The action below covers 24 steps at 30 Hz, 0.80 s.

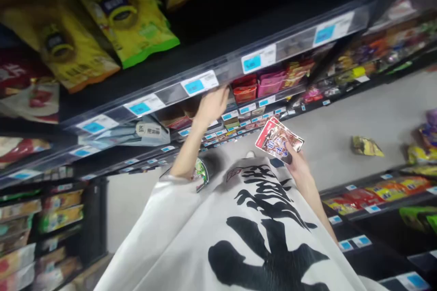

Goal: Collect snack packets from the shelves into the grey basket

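My left hand (212, 105) reaches in under the price rail of the upper shelf, beside red snack packets (245, 89). Its fingers are stretched out, the tips partly hidden behind the rail, and nothing shows in it. My right hand (297, 162) is closed on flat snack packets (278, 140), at least two overlapping, red and dark brown with a food picture and white-and-blue lettering. These are held over the aisle, in front of my white shirt. Pink pouches (271, 83) stand right of the red packets. Below my left forearm, a round green-and-black package (200, 173) is partly covered.
The upper shelf's price rail (225, 74) runs slanting across, with yellow snack bags (131, 15) above it. A yellow bag (367, 146) lies on the grey floor (336, 127). Another shelf (362, 213) with red and orange packets borders the right side. Further racks stand at lower left.
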### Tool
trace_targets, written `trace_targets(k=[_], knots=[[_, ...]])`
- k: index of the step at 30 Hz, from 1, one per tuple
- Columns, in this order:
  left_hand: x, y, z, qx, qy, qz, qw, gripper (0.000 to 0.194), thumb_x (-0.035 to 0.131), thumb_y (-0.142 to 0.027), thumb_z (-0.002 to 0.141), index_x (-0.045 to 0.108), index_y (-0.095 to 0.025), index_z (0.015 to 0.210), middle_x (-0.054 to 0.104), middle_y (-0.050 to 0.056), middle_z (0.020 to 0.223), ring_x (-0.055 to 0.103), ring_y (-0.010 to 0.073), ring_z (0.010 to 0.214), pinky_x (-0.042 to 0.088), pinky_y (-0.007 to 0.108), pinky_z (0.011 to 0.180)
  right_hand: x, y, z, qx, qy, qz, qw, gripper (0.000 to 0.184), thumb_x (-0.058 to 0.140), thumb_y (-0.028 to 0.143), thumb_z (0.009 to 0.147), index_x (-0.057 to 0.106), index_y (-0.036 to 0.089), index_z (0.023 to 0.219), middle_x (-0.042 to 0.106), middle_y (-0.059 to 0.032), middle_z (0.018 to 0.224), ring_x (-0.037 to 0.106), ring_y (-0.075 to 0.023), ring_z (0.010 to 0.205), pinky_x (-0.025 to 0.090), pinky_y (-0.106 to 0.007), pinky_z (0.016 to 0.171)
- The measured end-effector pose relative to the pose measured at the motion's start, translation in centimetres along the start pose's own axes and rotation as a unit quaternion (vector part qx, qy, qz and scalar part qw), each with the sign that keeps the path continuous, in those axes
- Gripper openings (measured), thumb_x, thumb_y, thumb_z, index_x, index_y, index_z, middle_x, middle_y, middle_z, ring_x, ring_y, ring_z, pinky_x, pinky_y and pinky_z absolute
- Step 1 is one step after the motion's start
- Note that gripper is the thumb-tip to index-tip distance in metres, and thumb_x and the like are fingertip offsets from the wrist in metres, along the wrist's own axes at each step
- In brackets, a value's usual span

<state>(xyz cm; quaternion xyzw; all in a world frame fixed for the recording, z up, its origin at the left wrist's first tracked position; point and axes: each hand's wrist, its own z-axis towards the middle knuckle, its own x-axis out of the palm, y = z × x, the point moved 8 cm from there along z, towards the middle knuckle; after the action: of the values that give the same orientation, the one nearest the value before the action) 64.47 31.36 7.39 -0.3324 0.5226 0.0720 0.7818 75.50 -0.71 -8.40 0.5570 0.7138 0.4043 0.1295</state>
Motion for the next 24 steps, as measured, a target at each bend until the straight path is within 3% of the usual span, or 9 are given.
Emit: trace_targets(k=[4, 6, 8, 10, 12, 14, 19, 22, 24], knots=[[1.0, 0.3, -10.9, 0.011, -0.015, -0.04, 0.999, 0.033, 0.038, -0.024, 0.107, 0.07, -0.022, 0.118, 0.074, 0.009, 0.124, 0.063, 0.0228, 0.122, 0.05, 0.043, 0.11, 3.5, 1.2, 0.4, -0.031, 0.059, -0.049, 0.997, 0.054, 0.096, 0.038, 0.057, 0.071, 0.027, 0.102, 0.082, -0.0034, 0.103, 0.079, -0.0276, 0.092, 0.068, -0.039, 0.077], [1.9, 1.2, -14.6, -0.015, -0.017, -0.043, 0.999, 0.03, 0.041, -0.022, 0.105, 0.069, -0.022, 0.115, 0.073, 0.009, 0.124, 0.064, 0.0229, 0.12, 0.052, 0.043, 0.109, 6.2, 2.5, 0.3, -0.073, 0.08, -0.087, 0.99, 0.053, 0.096, 0.036, 0.057, 0.072, 0.025, 0.103, 0.081, -0.0042, 0.105, 0.078, -0.0272, 0.094, 0.067, -0.041, 0.084], [1.4, 3.3, -15.9, -0.062, -0.056, -0.018, 0.996, 0.029, 0.044, -0.021, 0.103, 0.067, -0.021, 0.12, 0.068, 0.012, 0.134, 0.061, 0.0253, 0.126, 0.049, 0.047, 0.112, 9.8, 4.3, -0.1, -0.143, 0.099, -0.149, 0.973, 0.051, 0.095, 0.036, 0.058, 0.073, 0.022, 0.102, 0.081, -0.0068, 0.107, 0.077, -0.0284, 0.099, 0.065, -0.044, 0.093], [-0.1, 6.6, -15.5, -0.126, -0.122, 0.021, 0.984, 0.035, 0.046, -0.022, 0.101, 0.062, -0.018, 0.132, 0.059, 0.017, 0.147, 0.053, 0.0291, 0.139, 0.043, 0.052, 0.118, 14.5, 6.1, -1.1, -0.222, 0.128, -0.233, 0.938, 0.044, 0.094, 0.038, 0.061, 0.075, 0.021, 0.096, 0.08, -0.0094, 0.104, 0.075, -0.0308, 0.104, 0.062, -0.046, 0.1], [-1.6, 10.1, -14.6, -0.189, -0.172, 0.059, 0.965, 0.047, 0.049, -0.024, 0.098, 0.053, -0.015, 0.144, 0.049, 0.021, 0.157, 0.04, 0.0331, 0.151, 0.034, 0.056, 0.124, 20.0, 7.2, -2.4, -0.298, 0.179, -0.318, 0.882, 0.035, 0.093, 0.042, 0.065, 0.077, 0.024, 0.09, 0.08, -0.0099, 0.1, 0.074, -0.033, 0.107, 0.061, -0.047, 0.102], [-2.2, 13.0, -13.7, -0.229, -0.184, 0.085, 0.952, 0.057, 0.054, -0.028, 0.096, 0.048, -0.01, 0.149, 0.046, 0.024, 0.159, 0.033, 0.0371, 0.155, 0.027, 0.059, 0.127, 25.8, 7.3, -3.8, -0.367, 0.259, -0.377, 0.81, 0.03, 0.091, 0.045, 0.069, 0.078, 0.027, 0.089, 0.079, -0.0089, 0.102, 0.072, -0.0338, 0.112, 0.059, -0.047, 0.105], [-0.5, 15.9, -13.2, -0.269, -0.146, 0.09, 0.948, 0.04, 0.048, -0.021, 0.096, 0.064, -0.008, 0.131, 0.067, 0.024, 0.133, 0.051, 0.0391, 0.139, 0.024, 0.063, 0.125, 37.8, 2.8, -4.9, -0.463, 0.464, -0.465, 0.594, 0.032, 0.075, 0.048, 0.088, 0.078, 0.029, 0.114, 0.074, -0.0082, 0.129, 0.065, -0.0312, 0.13, 0.052, -0.046, 0.114], [-0.7, 16.0, -13.4, -0.279, -0.161, 0.094, 0.942, 0.038, 0.039, -0.01, 0.097, 0.068, -0.005, 0.12, 0.069, 0.025, 0.123, 0.055, 0.0366, 0.133, 0.028, 0.059, 0.123, 42.8, 0.0, -3.7, -0.5, 0.478, -0.528, 0.493, 0.036, 0.063, 0.047, 0.097, 0.074, 0.024, 0.123, 0.07, -0.0105, 0.137, 0.062, -0.0304, 0.133, 0.047, -0.046, 0.118], [-1.2, 16.0, -13.5, -0.269, -0.174, 0.101, 0.942, 0.037, 0.038, -0.006, 0.096, 0.068, -0.005, 0.117, 0.068, 0.024, 0.119, 0.057, 0.0336, 0.128, 0.031, 0.055, 0.123, 45.4, -0.8, -2.9, -0.515, 0.442, -0.578, 0.453, 0.039, 0.057, 0.047, 0.101, 0.071, 0.021, 0.125, 0.07, -0.0136, 0.136, 0.061, -0.0325, 0.133, 0.043, -0.048, 0.121]])
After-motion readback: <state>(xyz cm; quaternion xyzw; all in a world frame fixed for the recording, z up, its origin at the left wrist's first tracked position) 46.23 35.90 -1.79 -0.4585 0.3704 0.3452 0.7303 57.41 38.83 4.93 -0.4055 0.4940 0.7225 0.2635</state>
